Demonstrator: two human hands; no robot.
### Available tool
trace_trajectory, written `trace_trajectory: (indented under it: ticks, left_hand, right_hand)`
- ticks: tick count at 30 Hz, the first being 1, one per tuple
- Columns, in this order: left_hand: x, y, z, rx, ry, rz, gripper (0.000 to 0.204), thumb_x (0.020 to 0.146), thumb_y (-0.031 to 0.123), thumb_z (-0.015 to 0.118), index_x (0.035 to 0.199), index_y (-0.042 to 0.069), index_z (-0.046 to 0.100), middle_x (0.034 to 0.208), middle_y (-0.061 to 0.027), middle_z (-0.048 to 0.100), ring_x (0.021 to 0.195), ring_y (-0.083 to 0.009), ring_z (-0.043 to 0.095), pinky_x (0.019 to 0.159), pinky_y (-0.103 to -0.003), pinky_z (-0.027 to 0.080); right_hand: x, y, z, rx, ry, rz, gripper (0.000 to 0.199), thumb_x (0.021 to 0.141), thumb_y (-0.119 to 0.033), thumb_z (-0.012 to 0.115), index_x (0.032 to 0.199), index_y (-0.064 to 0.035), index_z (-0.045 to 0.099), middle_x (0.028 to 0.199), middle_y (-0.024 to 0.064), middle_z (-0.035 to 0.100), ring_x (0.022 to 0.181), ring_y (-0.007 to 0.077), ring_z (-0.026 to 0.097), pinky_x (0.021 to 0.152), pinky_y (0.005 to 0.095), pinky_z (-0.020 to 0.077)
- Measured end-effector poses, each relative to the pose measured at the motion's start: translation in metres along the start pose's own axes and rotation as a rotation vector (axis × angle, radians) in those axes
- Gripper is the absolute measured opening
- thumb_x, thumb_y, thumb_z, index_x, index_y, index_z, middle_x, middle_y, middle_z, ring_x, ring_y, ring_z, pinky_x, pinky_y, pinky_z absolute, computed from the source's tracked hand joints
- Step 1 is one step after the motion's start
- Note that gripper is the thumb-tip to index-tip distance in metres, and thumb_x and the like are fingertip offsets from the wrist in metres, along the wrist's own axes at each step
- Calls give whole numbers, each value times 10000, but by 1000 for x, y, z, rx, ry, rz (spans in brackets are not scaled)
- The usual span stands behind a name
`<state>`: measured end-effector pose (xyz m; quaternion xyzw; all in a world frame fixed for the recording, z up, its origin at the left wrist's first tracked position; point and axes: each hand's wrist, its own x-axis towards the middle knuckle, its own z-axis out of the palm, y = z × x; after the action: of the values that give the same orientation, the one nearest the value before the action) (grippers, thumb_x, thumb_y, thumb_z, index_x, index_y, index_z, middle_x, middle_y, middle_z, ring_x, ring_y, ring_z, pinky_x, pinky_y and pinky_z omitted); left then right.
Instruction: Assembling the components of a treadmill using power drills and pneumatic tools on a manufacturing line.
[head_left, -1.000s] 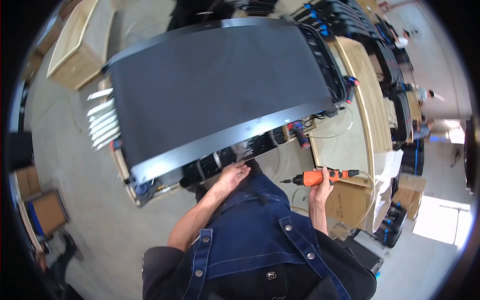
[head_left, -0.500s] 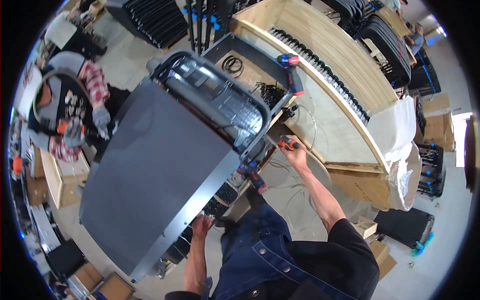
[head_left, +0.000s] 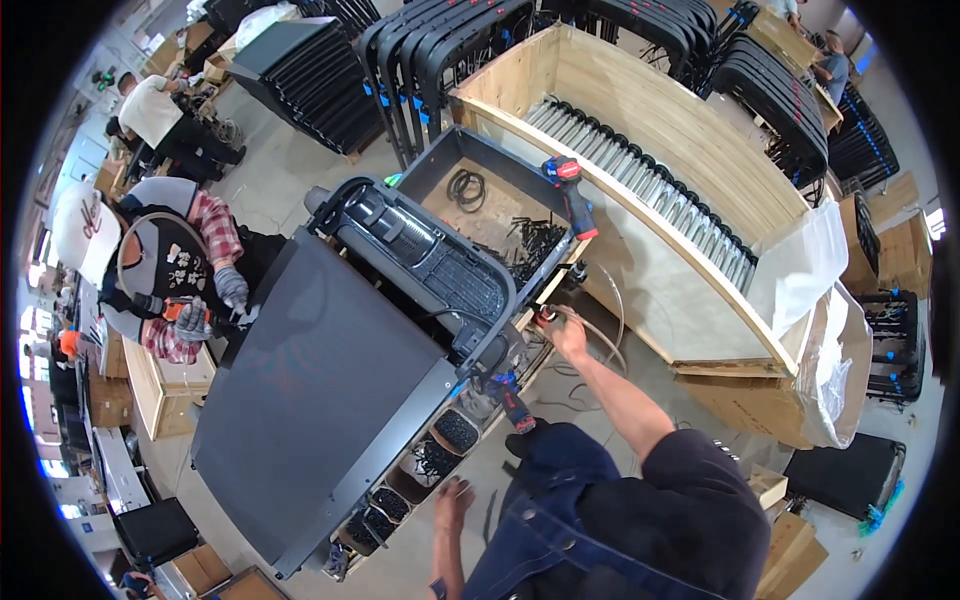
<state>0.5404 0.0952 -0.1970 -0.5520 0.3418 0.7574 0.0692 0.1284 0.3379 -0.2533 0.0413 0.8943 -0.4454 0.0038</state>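
Where floor opens, left hand point(head_left: 453, 497) (spread).

Wooden crate point(head_left: 640, 120) of rollers — stacked black frames point(head_left: 300, 70).

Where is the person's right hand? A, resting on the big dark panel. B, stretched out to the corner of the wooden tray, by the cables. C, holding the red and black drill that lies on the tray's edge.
B: the right hand reaches to the tray corner beside the cables, clear of the drill.
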Motion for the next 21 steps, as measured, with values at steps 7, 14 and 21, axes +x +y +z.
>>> trace_trajectory:
  ticks: [7,14,21]
  left_hand:
    - [-49,49,156,336,-313,212,444,990,275,646,1308,-27,581,1103,-116,693,956,-186,686,859,-330,552]
    - [-89,115,372,402,-520,346,354,1011,196,602,1289,-25,590,1089,-106,698,1003,-186,671,895,-329,536]
    - [-14,125,703,948,-575,770,255,986,155,625,1190,5,652,1017,-90,689,914,-209,685,822,-314,530]
  right_hand:
    - [-25,-57,-153,456,-761,229,325,836,-108,747,1129,17,681,1004,118,712,877,157,680,756,326,562]
    - [237,-23,-310,567,-43,107,274,912,-104,656,1123,72,655,917,111,720,772,154,690,704,287,569]
    - [428,241,-239,793,-147,755,336,884,-177,676,1150,10,591,987,134,697,822,231,708,693,331,594]
